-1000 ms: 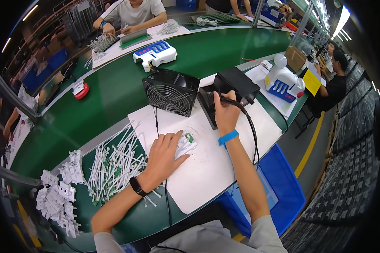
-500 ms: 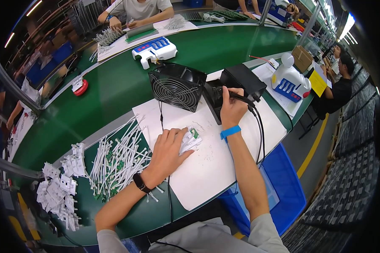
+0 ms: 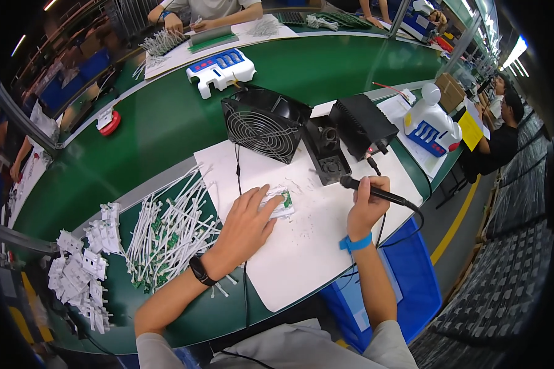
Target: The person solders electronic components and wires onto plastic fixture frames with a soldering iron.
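Observation:
My left hand (image 3: pixel 243 220) rests on a white plastic part (image 3: pixel 279 209) with a small green circuit board (image 3: pixel 287 198). Its fingers and thumb hold the part down on a white sheet (image 3: pixel 308 246). In my right hand (image 3: pixel 368 209) is a soldering iron (image 3: pixel 383 194) with a black handle, its cable trailing to the right. The iron is raised above the sheet, its front end towards the left; I cannot make out its fine tip. Just behind it stands the open black iron holder (image 3: pixel 327 154), beside a black power unit (image 3: pixel 363 126).
A black fan (image 3: pixel 264 126) stands behind my left hand. White cables with green boards (image 3: pixel 169 237) and white plastic parts (image 3: pixel 83 270) lie left. On the green belt (image 3: pixel 160 138) sit a white-blue housing (image 3: pixel 221 71) and a red piece (image 3: pixel 109 124). A blue bin (image 3: pixel 421 270) is below right.
My right hand has lifted the soldering iron out of the holder and brought it nearer, over the sheet. My left hand stays on the part. The housing and red piece have shifted left on the belt.

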A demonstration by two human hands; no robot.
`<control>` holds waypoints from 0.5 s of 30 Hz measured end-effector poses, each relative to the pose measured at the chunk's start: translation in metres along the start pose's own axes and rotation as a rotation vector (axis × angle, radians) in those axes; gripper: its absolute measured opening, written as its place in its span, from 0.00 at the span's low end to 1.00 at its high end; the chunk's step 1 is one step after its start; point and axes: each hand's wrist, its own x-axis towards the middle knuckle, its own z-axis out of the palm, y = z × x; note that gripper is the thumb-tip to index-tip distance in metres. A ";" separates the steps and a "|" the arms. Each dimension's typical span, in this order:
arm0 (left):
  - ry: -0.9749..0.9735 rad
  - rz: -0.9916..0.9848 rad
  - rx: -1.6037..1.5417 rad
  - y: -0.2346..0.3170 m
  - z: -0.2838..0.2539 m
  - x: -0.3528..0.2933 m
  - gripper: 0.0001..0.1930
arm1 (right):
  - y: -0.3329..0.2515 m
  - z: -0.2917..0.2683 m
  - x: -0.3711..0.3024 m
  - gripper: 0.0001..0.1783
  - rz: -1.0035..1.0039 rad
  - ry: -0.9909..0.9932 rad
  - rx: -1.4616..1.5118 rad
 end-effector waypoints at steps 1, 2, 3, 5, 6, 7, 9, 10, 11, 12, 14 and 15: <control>-0.013 0.018 0.023 0.000 -0.002 0.001 0.28 | 0.001 0.000 -0.003 0.07 0.084 -0.020 0.045; -0.014 0.013 0.019 0.000 -0.002 0.002 0.28 | -0.001 0.002 -0.004 0.08 0.168 -0.039 0.089; -0.023 0.028 0.033 0.000 -0.003 0.002 0.28 | -0.004 0.003 -0.004 0.09 0.185 -0.061 0.094; -0.032 0.040 0.045 0.000 -0.004 0.004 0.28 | -0.006 0.005 -0.007 0.10 0.174 -0.109 0.084; -0.039 0.036 0.055 0.001 -0.004 0.003 0.28 | -0.008 0.005 -0.009 0.10 0.160 -0.153 0.075; -0.046 0.033 0.066 0.001 -0.003 0.003 0.28 | -0.011 0.004 -0.012 0.09 0.235 -0.198 0.114; -0.043 0.042 0.066 0.001 -0.002 0.005 0.27 | -0.009 0.005 -0.016 0.09 0.227 -0.249 0.174; -0.039 0.052 0.070 0.000 -0.002 0.006 0.26 | -0.011 0.006 -0.016 0.10 0.232 -0.258 0.170; -0.040 0.050 0.068 0.001 -0.003 0.006 0.26 | -0.012 0.007 -0.017 0.10 0.234 -0.260 0.168; -0.044 0.053 0.072 0.001 -0.004 0.006 0.26 | -0.013 0.008 -0.017 0.10 0.227 -0.268 0.178; -0.050 0.054 0.073 0.001 -0.005 0.006 0.26 | -0.013 0.008 -0.017 0.10 0.223 -0.279 0.186; -0.052 0.055 0.081 0.001 -0.005 0.006 0.26 | -0.012 0.009 -0.017 0.10 0.214 -0.282 0.180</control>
